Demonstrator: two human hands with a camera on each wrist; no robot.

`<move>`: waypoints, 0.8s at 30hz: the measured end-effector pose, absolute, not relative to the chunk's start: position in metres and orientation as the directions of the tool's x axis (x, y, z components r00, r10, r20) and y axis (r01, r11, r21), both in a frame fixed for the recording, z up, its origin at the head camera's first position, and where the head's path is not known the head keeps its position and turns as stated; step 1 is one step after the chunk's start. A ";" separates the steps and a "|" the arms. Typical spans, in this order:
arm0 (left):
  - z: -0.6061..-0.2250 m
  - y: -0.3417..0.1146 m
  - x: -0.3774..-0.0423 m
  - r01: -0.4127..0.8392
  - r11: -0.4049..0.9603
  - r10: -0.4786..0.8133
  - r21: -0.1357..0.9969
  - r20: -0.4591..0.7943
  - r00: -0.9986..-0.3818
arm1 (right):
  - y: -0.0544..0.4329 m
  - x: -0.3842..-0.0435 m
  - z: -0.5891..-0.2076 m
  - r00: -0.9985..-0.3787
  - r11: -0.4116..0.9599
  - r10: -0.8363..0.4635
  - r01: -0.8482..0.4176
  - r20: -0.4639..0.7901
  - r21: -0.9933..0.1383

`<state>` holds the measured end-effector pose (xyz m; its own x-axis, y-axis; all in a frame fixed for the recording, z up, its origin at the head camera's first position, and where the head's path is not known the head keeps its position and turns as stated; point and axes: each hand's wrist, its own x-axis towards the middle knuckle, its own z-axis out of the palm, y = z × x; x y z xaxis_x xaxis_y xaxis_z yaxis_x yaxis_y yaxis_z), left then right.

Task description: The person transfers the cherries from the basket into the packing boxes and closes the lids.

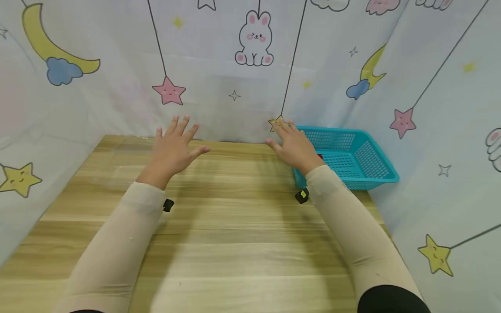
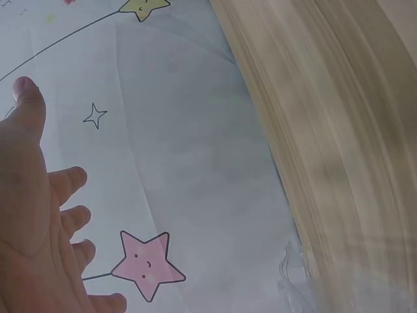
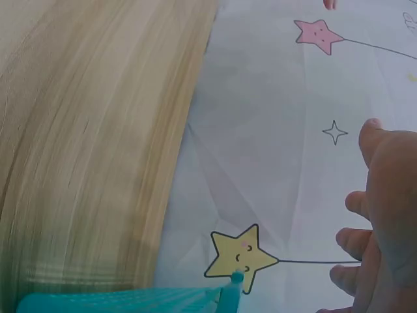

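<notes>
Both hands are held up over the far part of the table with fingers spread and nothing in them. My left hand (image 1: 172, 150) is in front of a clear plastic thing (image 1: 127, 171) at the table's far left; its shape is hard to make out. Over by the near left corner of a turquoise plastic basket (image 1: 373, 158) is my right hand (image 1: 294, 147), which overlaps the basket in the head view. A small red thing (image 1: 320, 156) shows in the basket, mostly hidden behind the right wrist. The left wrist view shows the left hand (image 2: 26, 222) with thumb extended.
The wood-grain table (image 1: 235, 243) ends at a white curtain (image 1: 219, 56) printed with stars, moons and a rabbit. This cloth also hangs along the left and right sides. The basket stands at the back right, close to the right-hand cloth.
</notes>
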<state>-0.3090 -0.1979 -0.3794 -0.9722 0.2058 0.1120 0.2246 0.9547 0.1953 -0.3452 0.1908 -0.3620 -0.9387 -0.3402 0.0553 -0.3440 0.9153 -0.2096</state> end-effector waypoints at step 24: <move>-0.396 -0.346 -0.301 0.226 0.955 0.236 0.190 -0.031 -0.971 | 0.240 -0.337 -0.386 -0.971 0.952 -0.237 -0.231 -0.004 -0.202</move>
